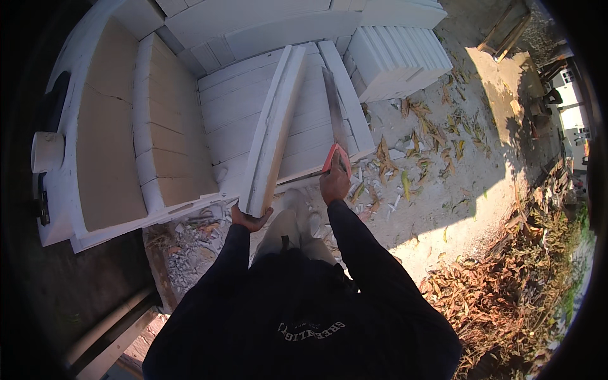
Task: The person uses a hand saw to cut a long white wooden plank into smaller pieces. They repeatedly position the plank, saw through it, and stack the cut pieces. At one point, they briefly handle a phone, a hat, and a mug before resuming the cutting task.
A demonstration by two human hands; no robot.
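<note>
My left hand (252, 216) is closed round the near end of a long white block piece (272, 126), which lies at a slant over a bed of white blocks (221, 114) and has a rough ridge along its top. My right hand (334, 185) grips the red handle (337, 157) of a handsaw, its long blade (334, 104) pointing away from me alongside a narrow white strip (351, 107) on the right side of the bed. The blade lies between that strip and the slanted piece.
Stacked white blocks rise behind and left (168, 123), with a white pipe piece (47, 152) at the left. A grooved block stack (396, 63) stands back right. The dusty ground (430, 202) carries chips and leaves; dry brush (513, 291) lies lower right. Wooden poles (506, 35) lean far right.
</note>
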